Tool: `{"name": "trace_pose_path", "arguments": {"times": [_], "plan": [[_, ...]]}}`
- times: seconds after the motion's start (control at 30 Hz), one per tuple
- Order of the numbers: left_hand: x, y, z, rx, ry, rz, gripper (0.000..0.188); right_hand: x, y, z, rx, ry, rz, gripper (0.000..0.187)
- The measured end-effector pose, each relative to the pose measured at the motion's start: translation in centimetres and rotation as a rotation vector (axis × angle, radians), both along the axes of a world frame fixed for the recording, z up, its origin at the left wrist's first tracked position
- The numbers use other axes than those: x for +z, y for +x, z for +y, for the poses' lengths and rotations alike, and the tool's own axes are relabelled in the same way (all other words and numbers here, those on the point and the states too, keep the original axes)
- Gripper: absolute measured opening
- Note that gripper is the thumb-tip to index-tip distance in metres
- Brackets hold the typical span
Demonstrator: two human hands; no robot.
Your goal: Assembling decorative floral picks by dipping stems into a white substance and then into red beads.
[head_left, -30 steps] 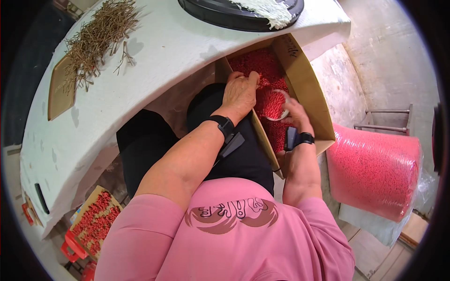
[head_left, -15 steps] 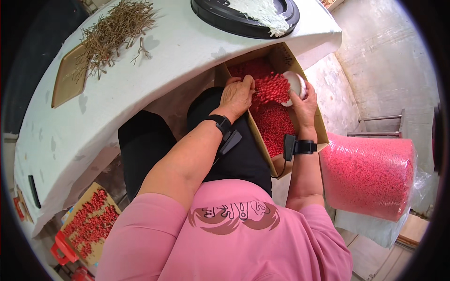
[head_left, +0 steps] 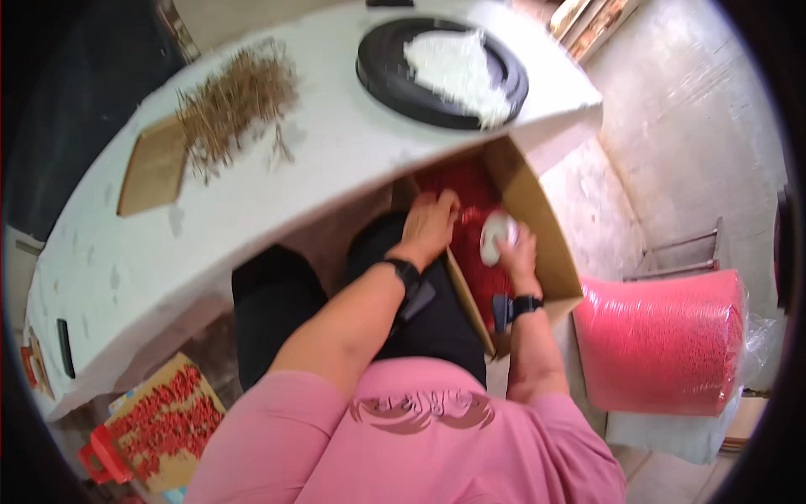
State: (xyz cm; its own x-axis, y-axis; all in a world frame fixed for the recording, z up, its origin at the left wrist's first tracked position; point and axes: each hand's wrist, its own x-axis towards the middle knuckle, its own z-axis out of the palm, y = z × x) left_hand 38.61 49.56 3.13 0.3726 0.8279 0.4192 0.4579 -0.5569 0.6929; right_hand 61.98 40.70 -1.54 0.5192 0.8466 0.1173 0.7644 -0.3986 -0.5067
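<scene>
In the cardboard box [head_left: 550,244] by my lap lie many small red beads or berries [head_left: 470,281]. My right hand [head_left: 520,254], inside the box, grips a small white round cup [head_left: 497,238], tilted above the red heap. At the box's left wall my left hand [head_left: 430,225] has its fingers pinched together. What they hold is blurred and too small to make out. Both wrists carry black straps with small devices.
Brown twigs [head_left: 235,105] lie by a tan tray [head_left: 154,166] on the white-covered table [head_left: 311,168]. A black round base [head_left: 382,80] bears white paste [head_left: 457,71]. A bulging clear bag of red beads [head_left: 659,344] stands right; berry-covered cardboard [head_left: 180,370] lies lower left.
The view has shifted, so the table and box sit lower. The mass of red pieces that hung between my hands beside the cup no longer shows there. The cup has tipped further over.
</scene>
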Motion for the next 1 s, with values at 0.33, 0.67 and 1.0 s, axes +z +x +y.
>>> {"name": "trace_pose_path", "arguments": {"times": [0.33, 0.67, 1.0], "plan": [[0.7, -1.8, -1.5, -0.136, -0.081, -0.002, 0.012, -11.3, -0.6, -4.2, 0.009, -0.773, 0.589, 0.056], [0.5, 0.4, 0.3, -0.024, -0.128, -0.203, 0.013, 5.2, 1.9, -0.6, 0.036, -0.014, 0.974, 0.033], [0.5, 0.4, -1.0, -0.007, 0.026, -0.136, 0.015, 12.2, -3.4, 1.3, 0.182, 0.512, 0.348, 0.048]]}}
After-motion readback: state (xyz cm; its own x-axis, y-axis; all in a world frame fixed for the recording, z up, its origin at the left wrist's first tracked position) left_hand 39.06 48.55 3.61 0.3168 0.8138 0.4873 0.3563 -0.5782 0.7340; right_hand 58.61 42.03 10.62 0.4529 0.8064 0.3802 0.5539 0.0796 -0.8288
